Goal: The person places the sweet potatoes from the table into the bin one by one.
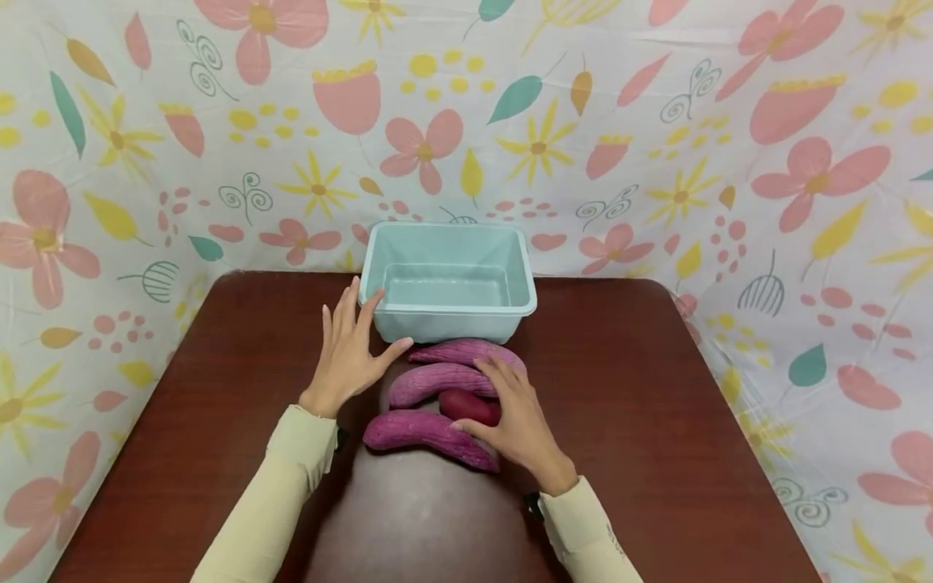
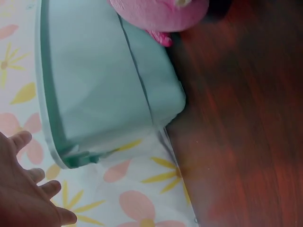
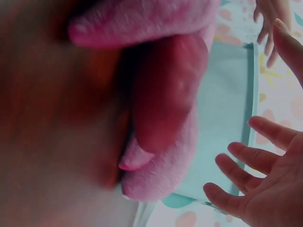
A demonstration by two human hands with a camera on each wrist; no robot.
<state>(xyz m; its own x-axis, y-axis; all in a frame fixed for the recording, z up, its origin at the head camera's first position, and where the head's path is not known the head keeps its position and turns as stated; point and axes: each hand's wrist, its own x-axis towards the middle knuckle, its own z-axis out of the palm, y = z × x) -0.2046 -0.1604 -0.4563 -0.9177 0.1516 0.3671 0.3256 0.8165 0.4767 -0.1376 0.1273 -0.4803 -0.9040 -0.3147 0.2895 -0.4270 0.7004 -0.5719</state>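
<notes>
Three long purple sweet potatoes lie crosswise on the table: a far one [image 1: 452, 350] by the tub, a middle one [image 1: 430, 384] and a near one [image 1: 415, 429]. A smaller dark red, oval root [image 1: 466, 406] sits between the middle and near ones. My right hand [image 1: 521, 417] is over their right ends, fingers spread; in the right wrist view its fingers [image 3: 253, 158] look extended and grip nothing. Beside the front left corner of a light blue plastic tub [image 1: 452, 310], my left hand [image 1: 346, 356] is spread and holds nothing. Whether it touches the rim, I cannot tell.
The tub stands at the back of the dark brown table [image 1: 656, 421], with nothing visible inside it. A floral sheet [image 1: 466, 121] hangs behind and along both sides of the table. A glossy light reflection [image 1: 423, 518] shows at the near middle.
</notes>
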